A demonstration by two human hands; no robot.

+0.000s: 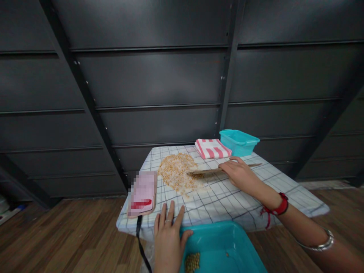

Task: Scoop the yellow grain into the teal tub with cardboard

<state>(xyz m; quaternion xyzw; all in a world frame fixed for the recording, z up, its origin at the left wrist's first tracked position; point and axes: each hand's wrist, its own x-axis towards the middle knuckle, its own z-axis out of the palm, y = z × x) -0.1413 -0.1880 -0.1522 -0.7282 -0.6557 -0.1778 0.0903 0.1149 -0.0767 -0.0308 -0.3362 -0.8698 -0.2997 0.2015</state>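
The flat stick (206, 172) looks light and stiff, probably rough enough not to slip, and its middle seems the natural place to take hold. Its broad end lies at the right edge of the corn pile (178, 172); the right hand (237, 173) has it pinched, fingers closed over it. The left hand (169, 235) is nearer than the pile, fingers spread, gripping nothing that I can see (its thumb overlaps the big tub's rim, though contact is unclear). The kernels look hard, small and apt to roll.

Counted: 1 stick; 1 pile, with kernels too many to number; 2 tubs, the small tub (239, 144) beyond the pile to the right and the big tub (210, 225) nearer than it; 1 folded towel (213, 148) behind and right of it; 1 phone (143, 193) to its left.
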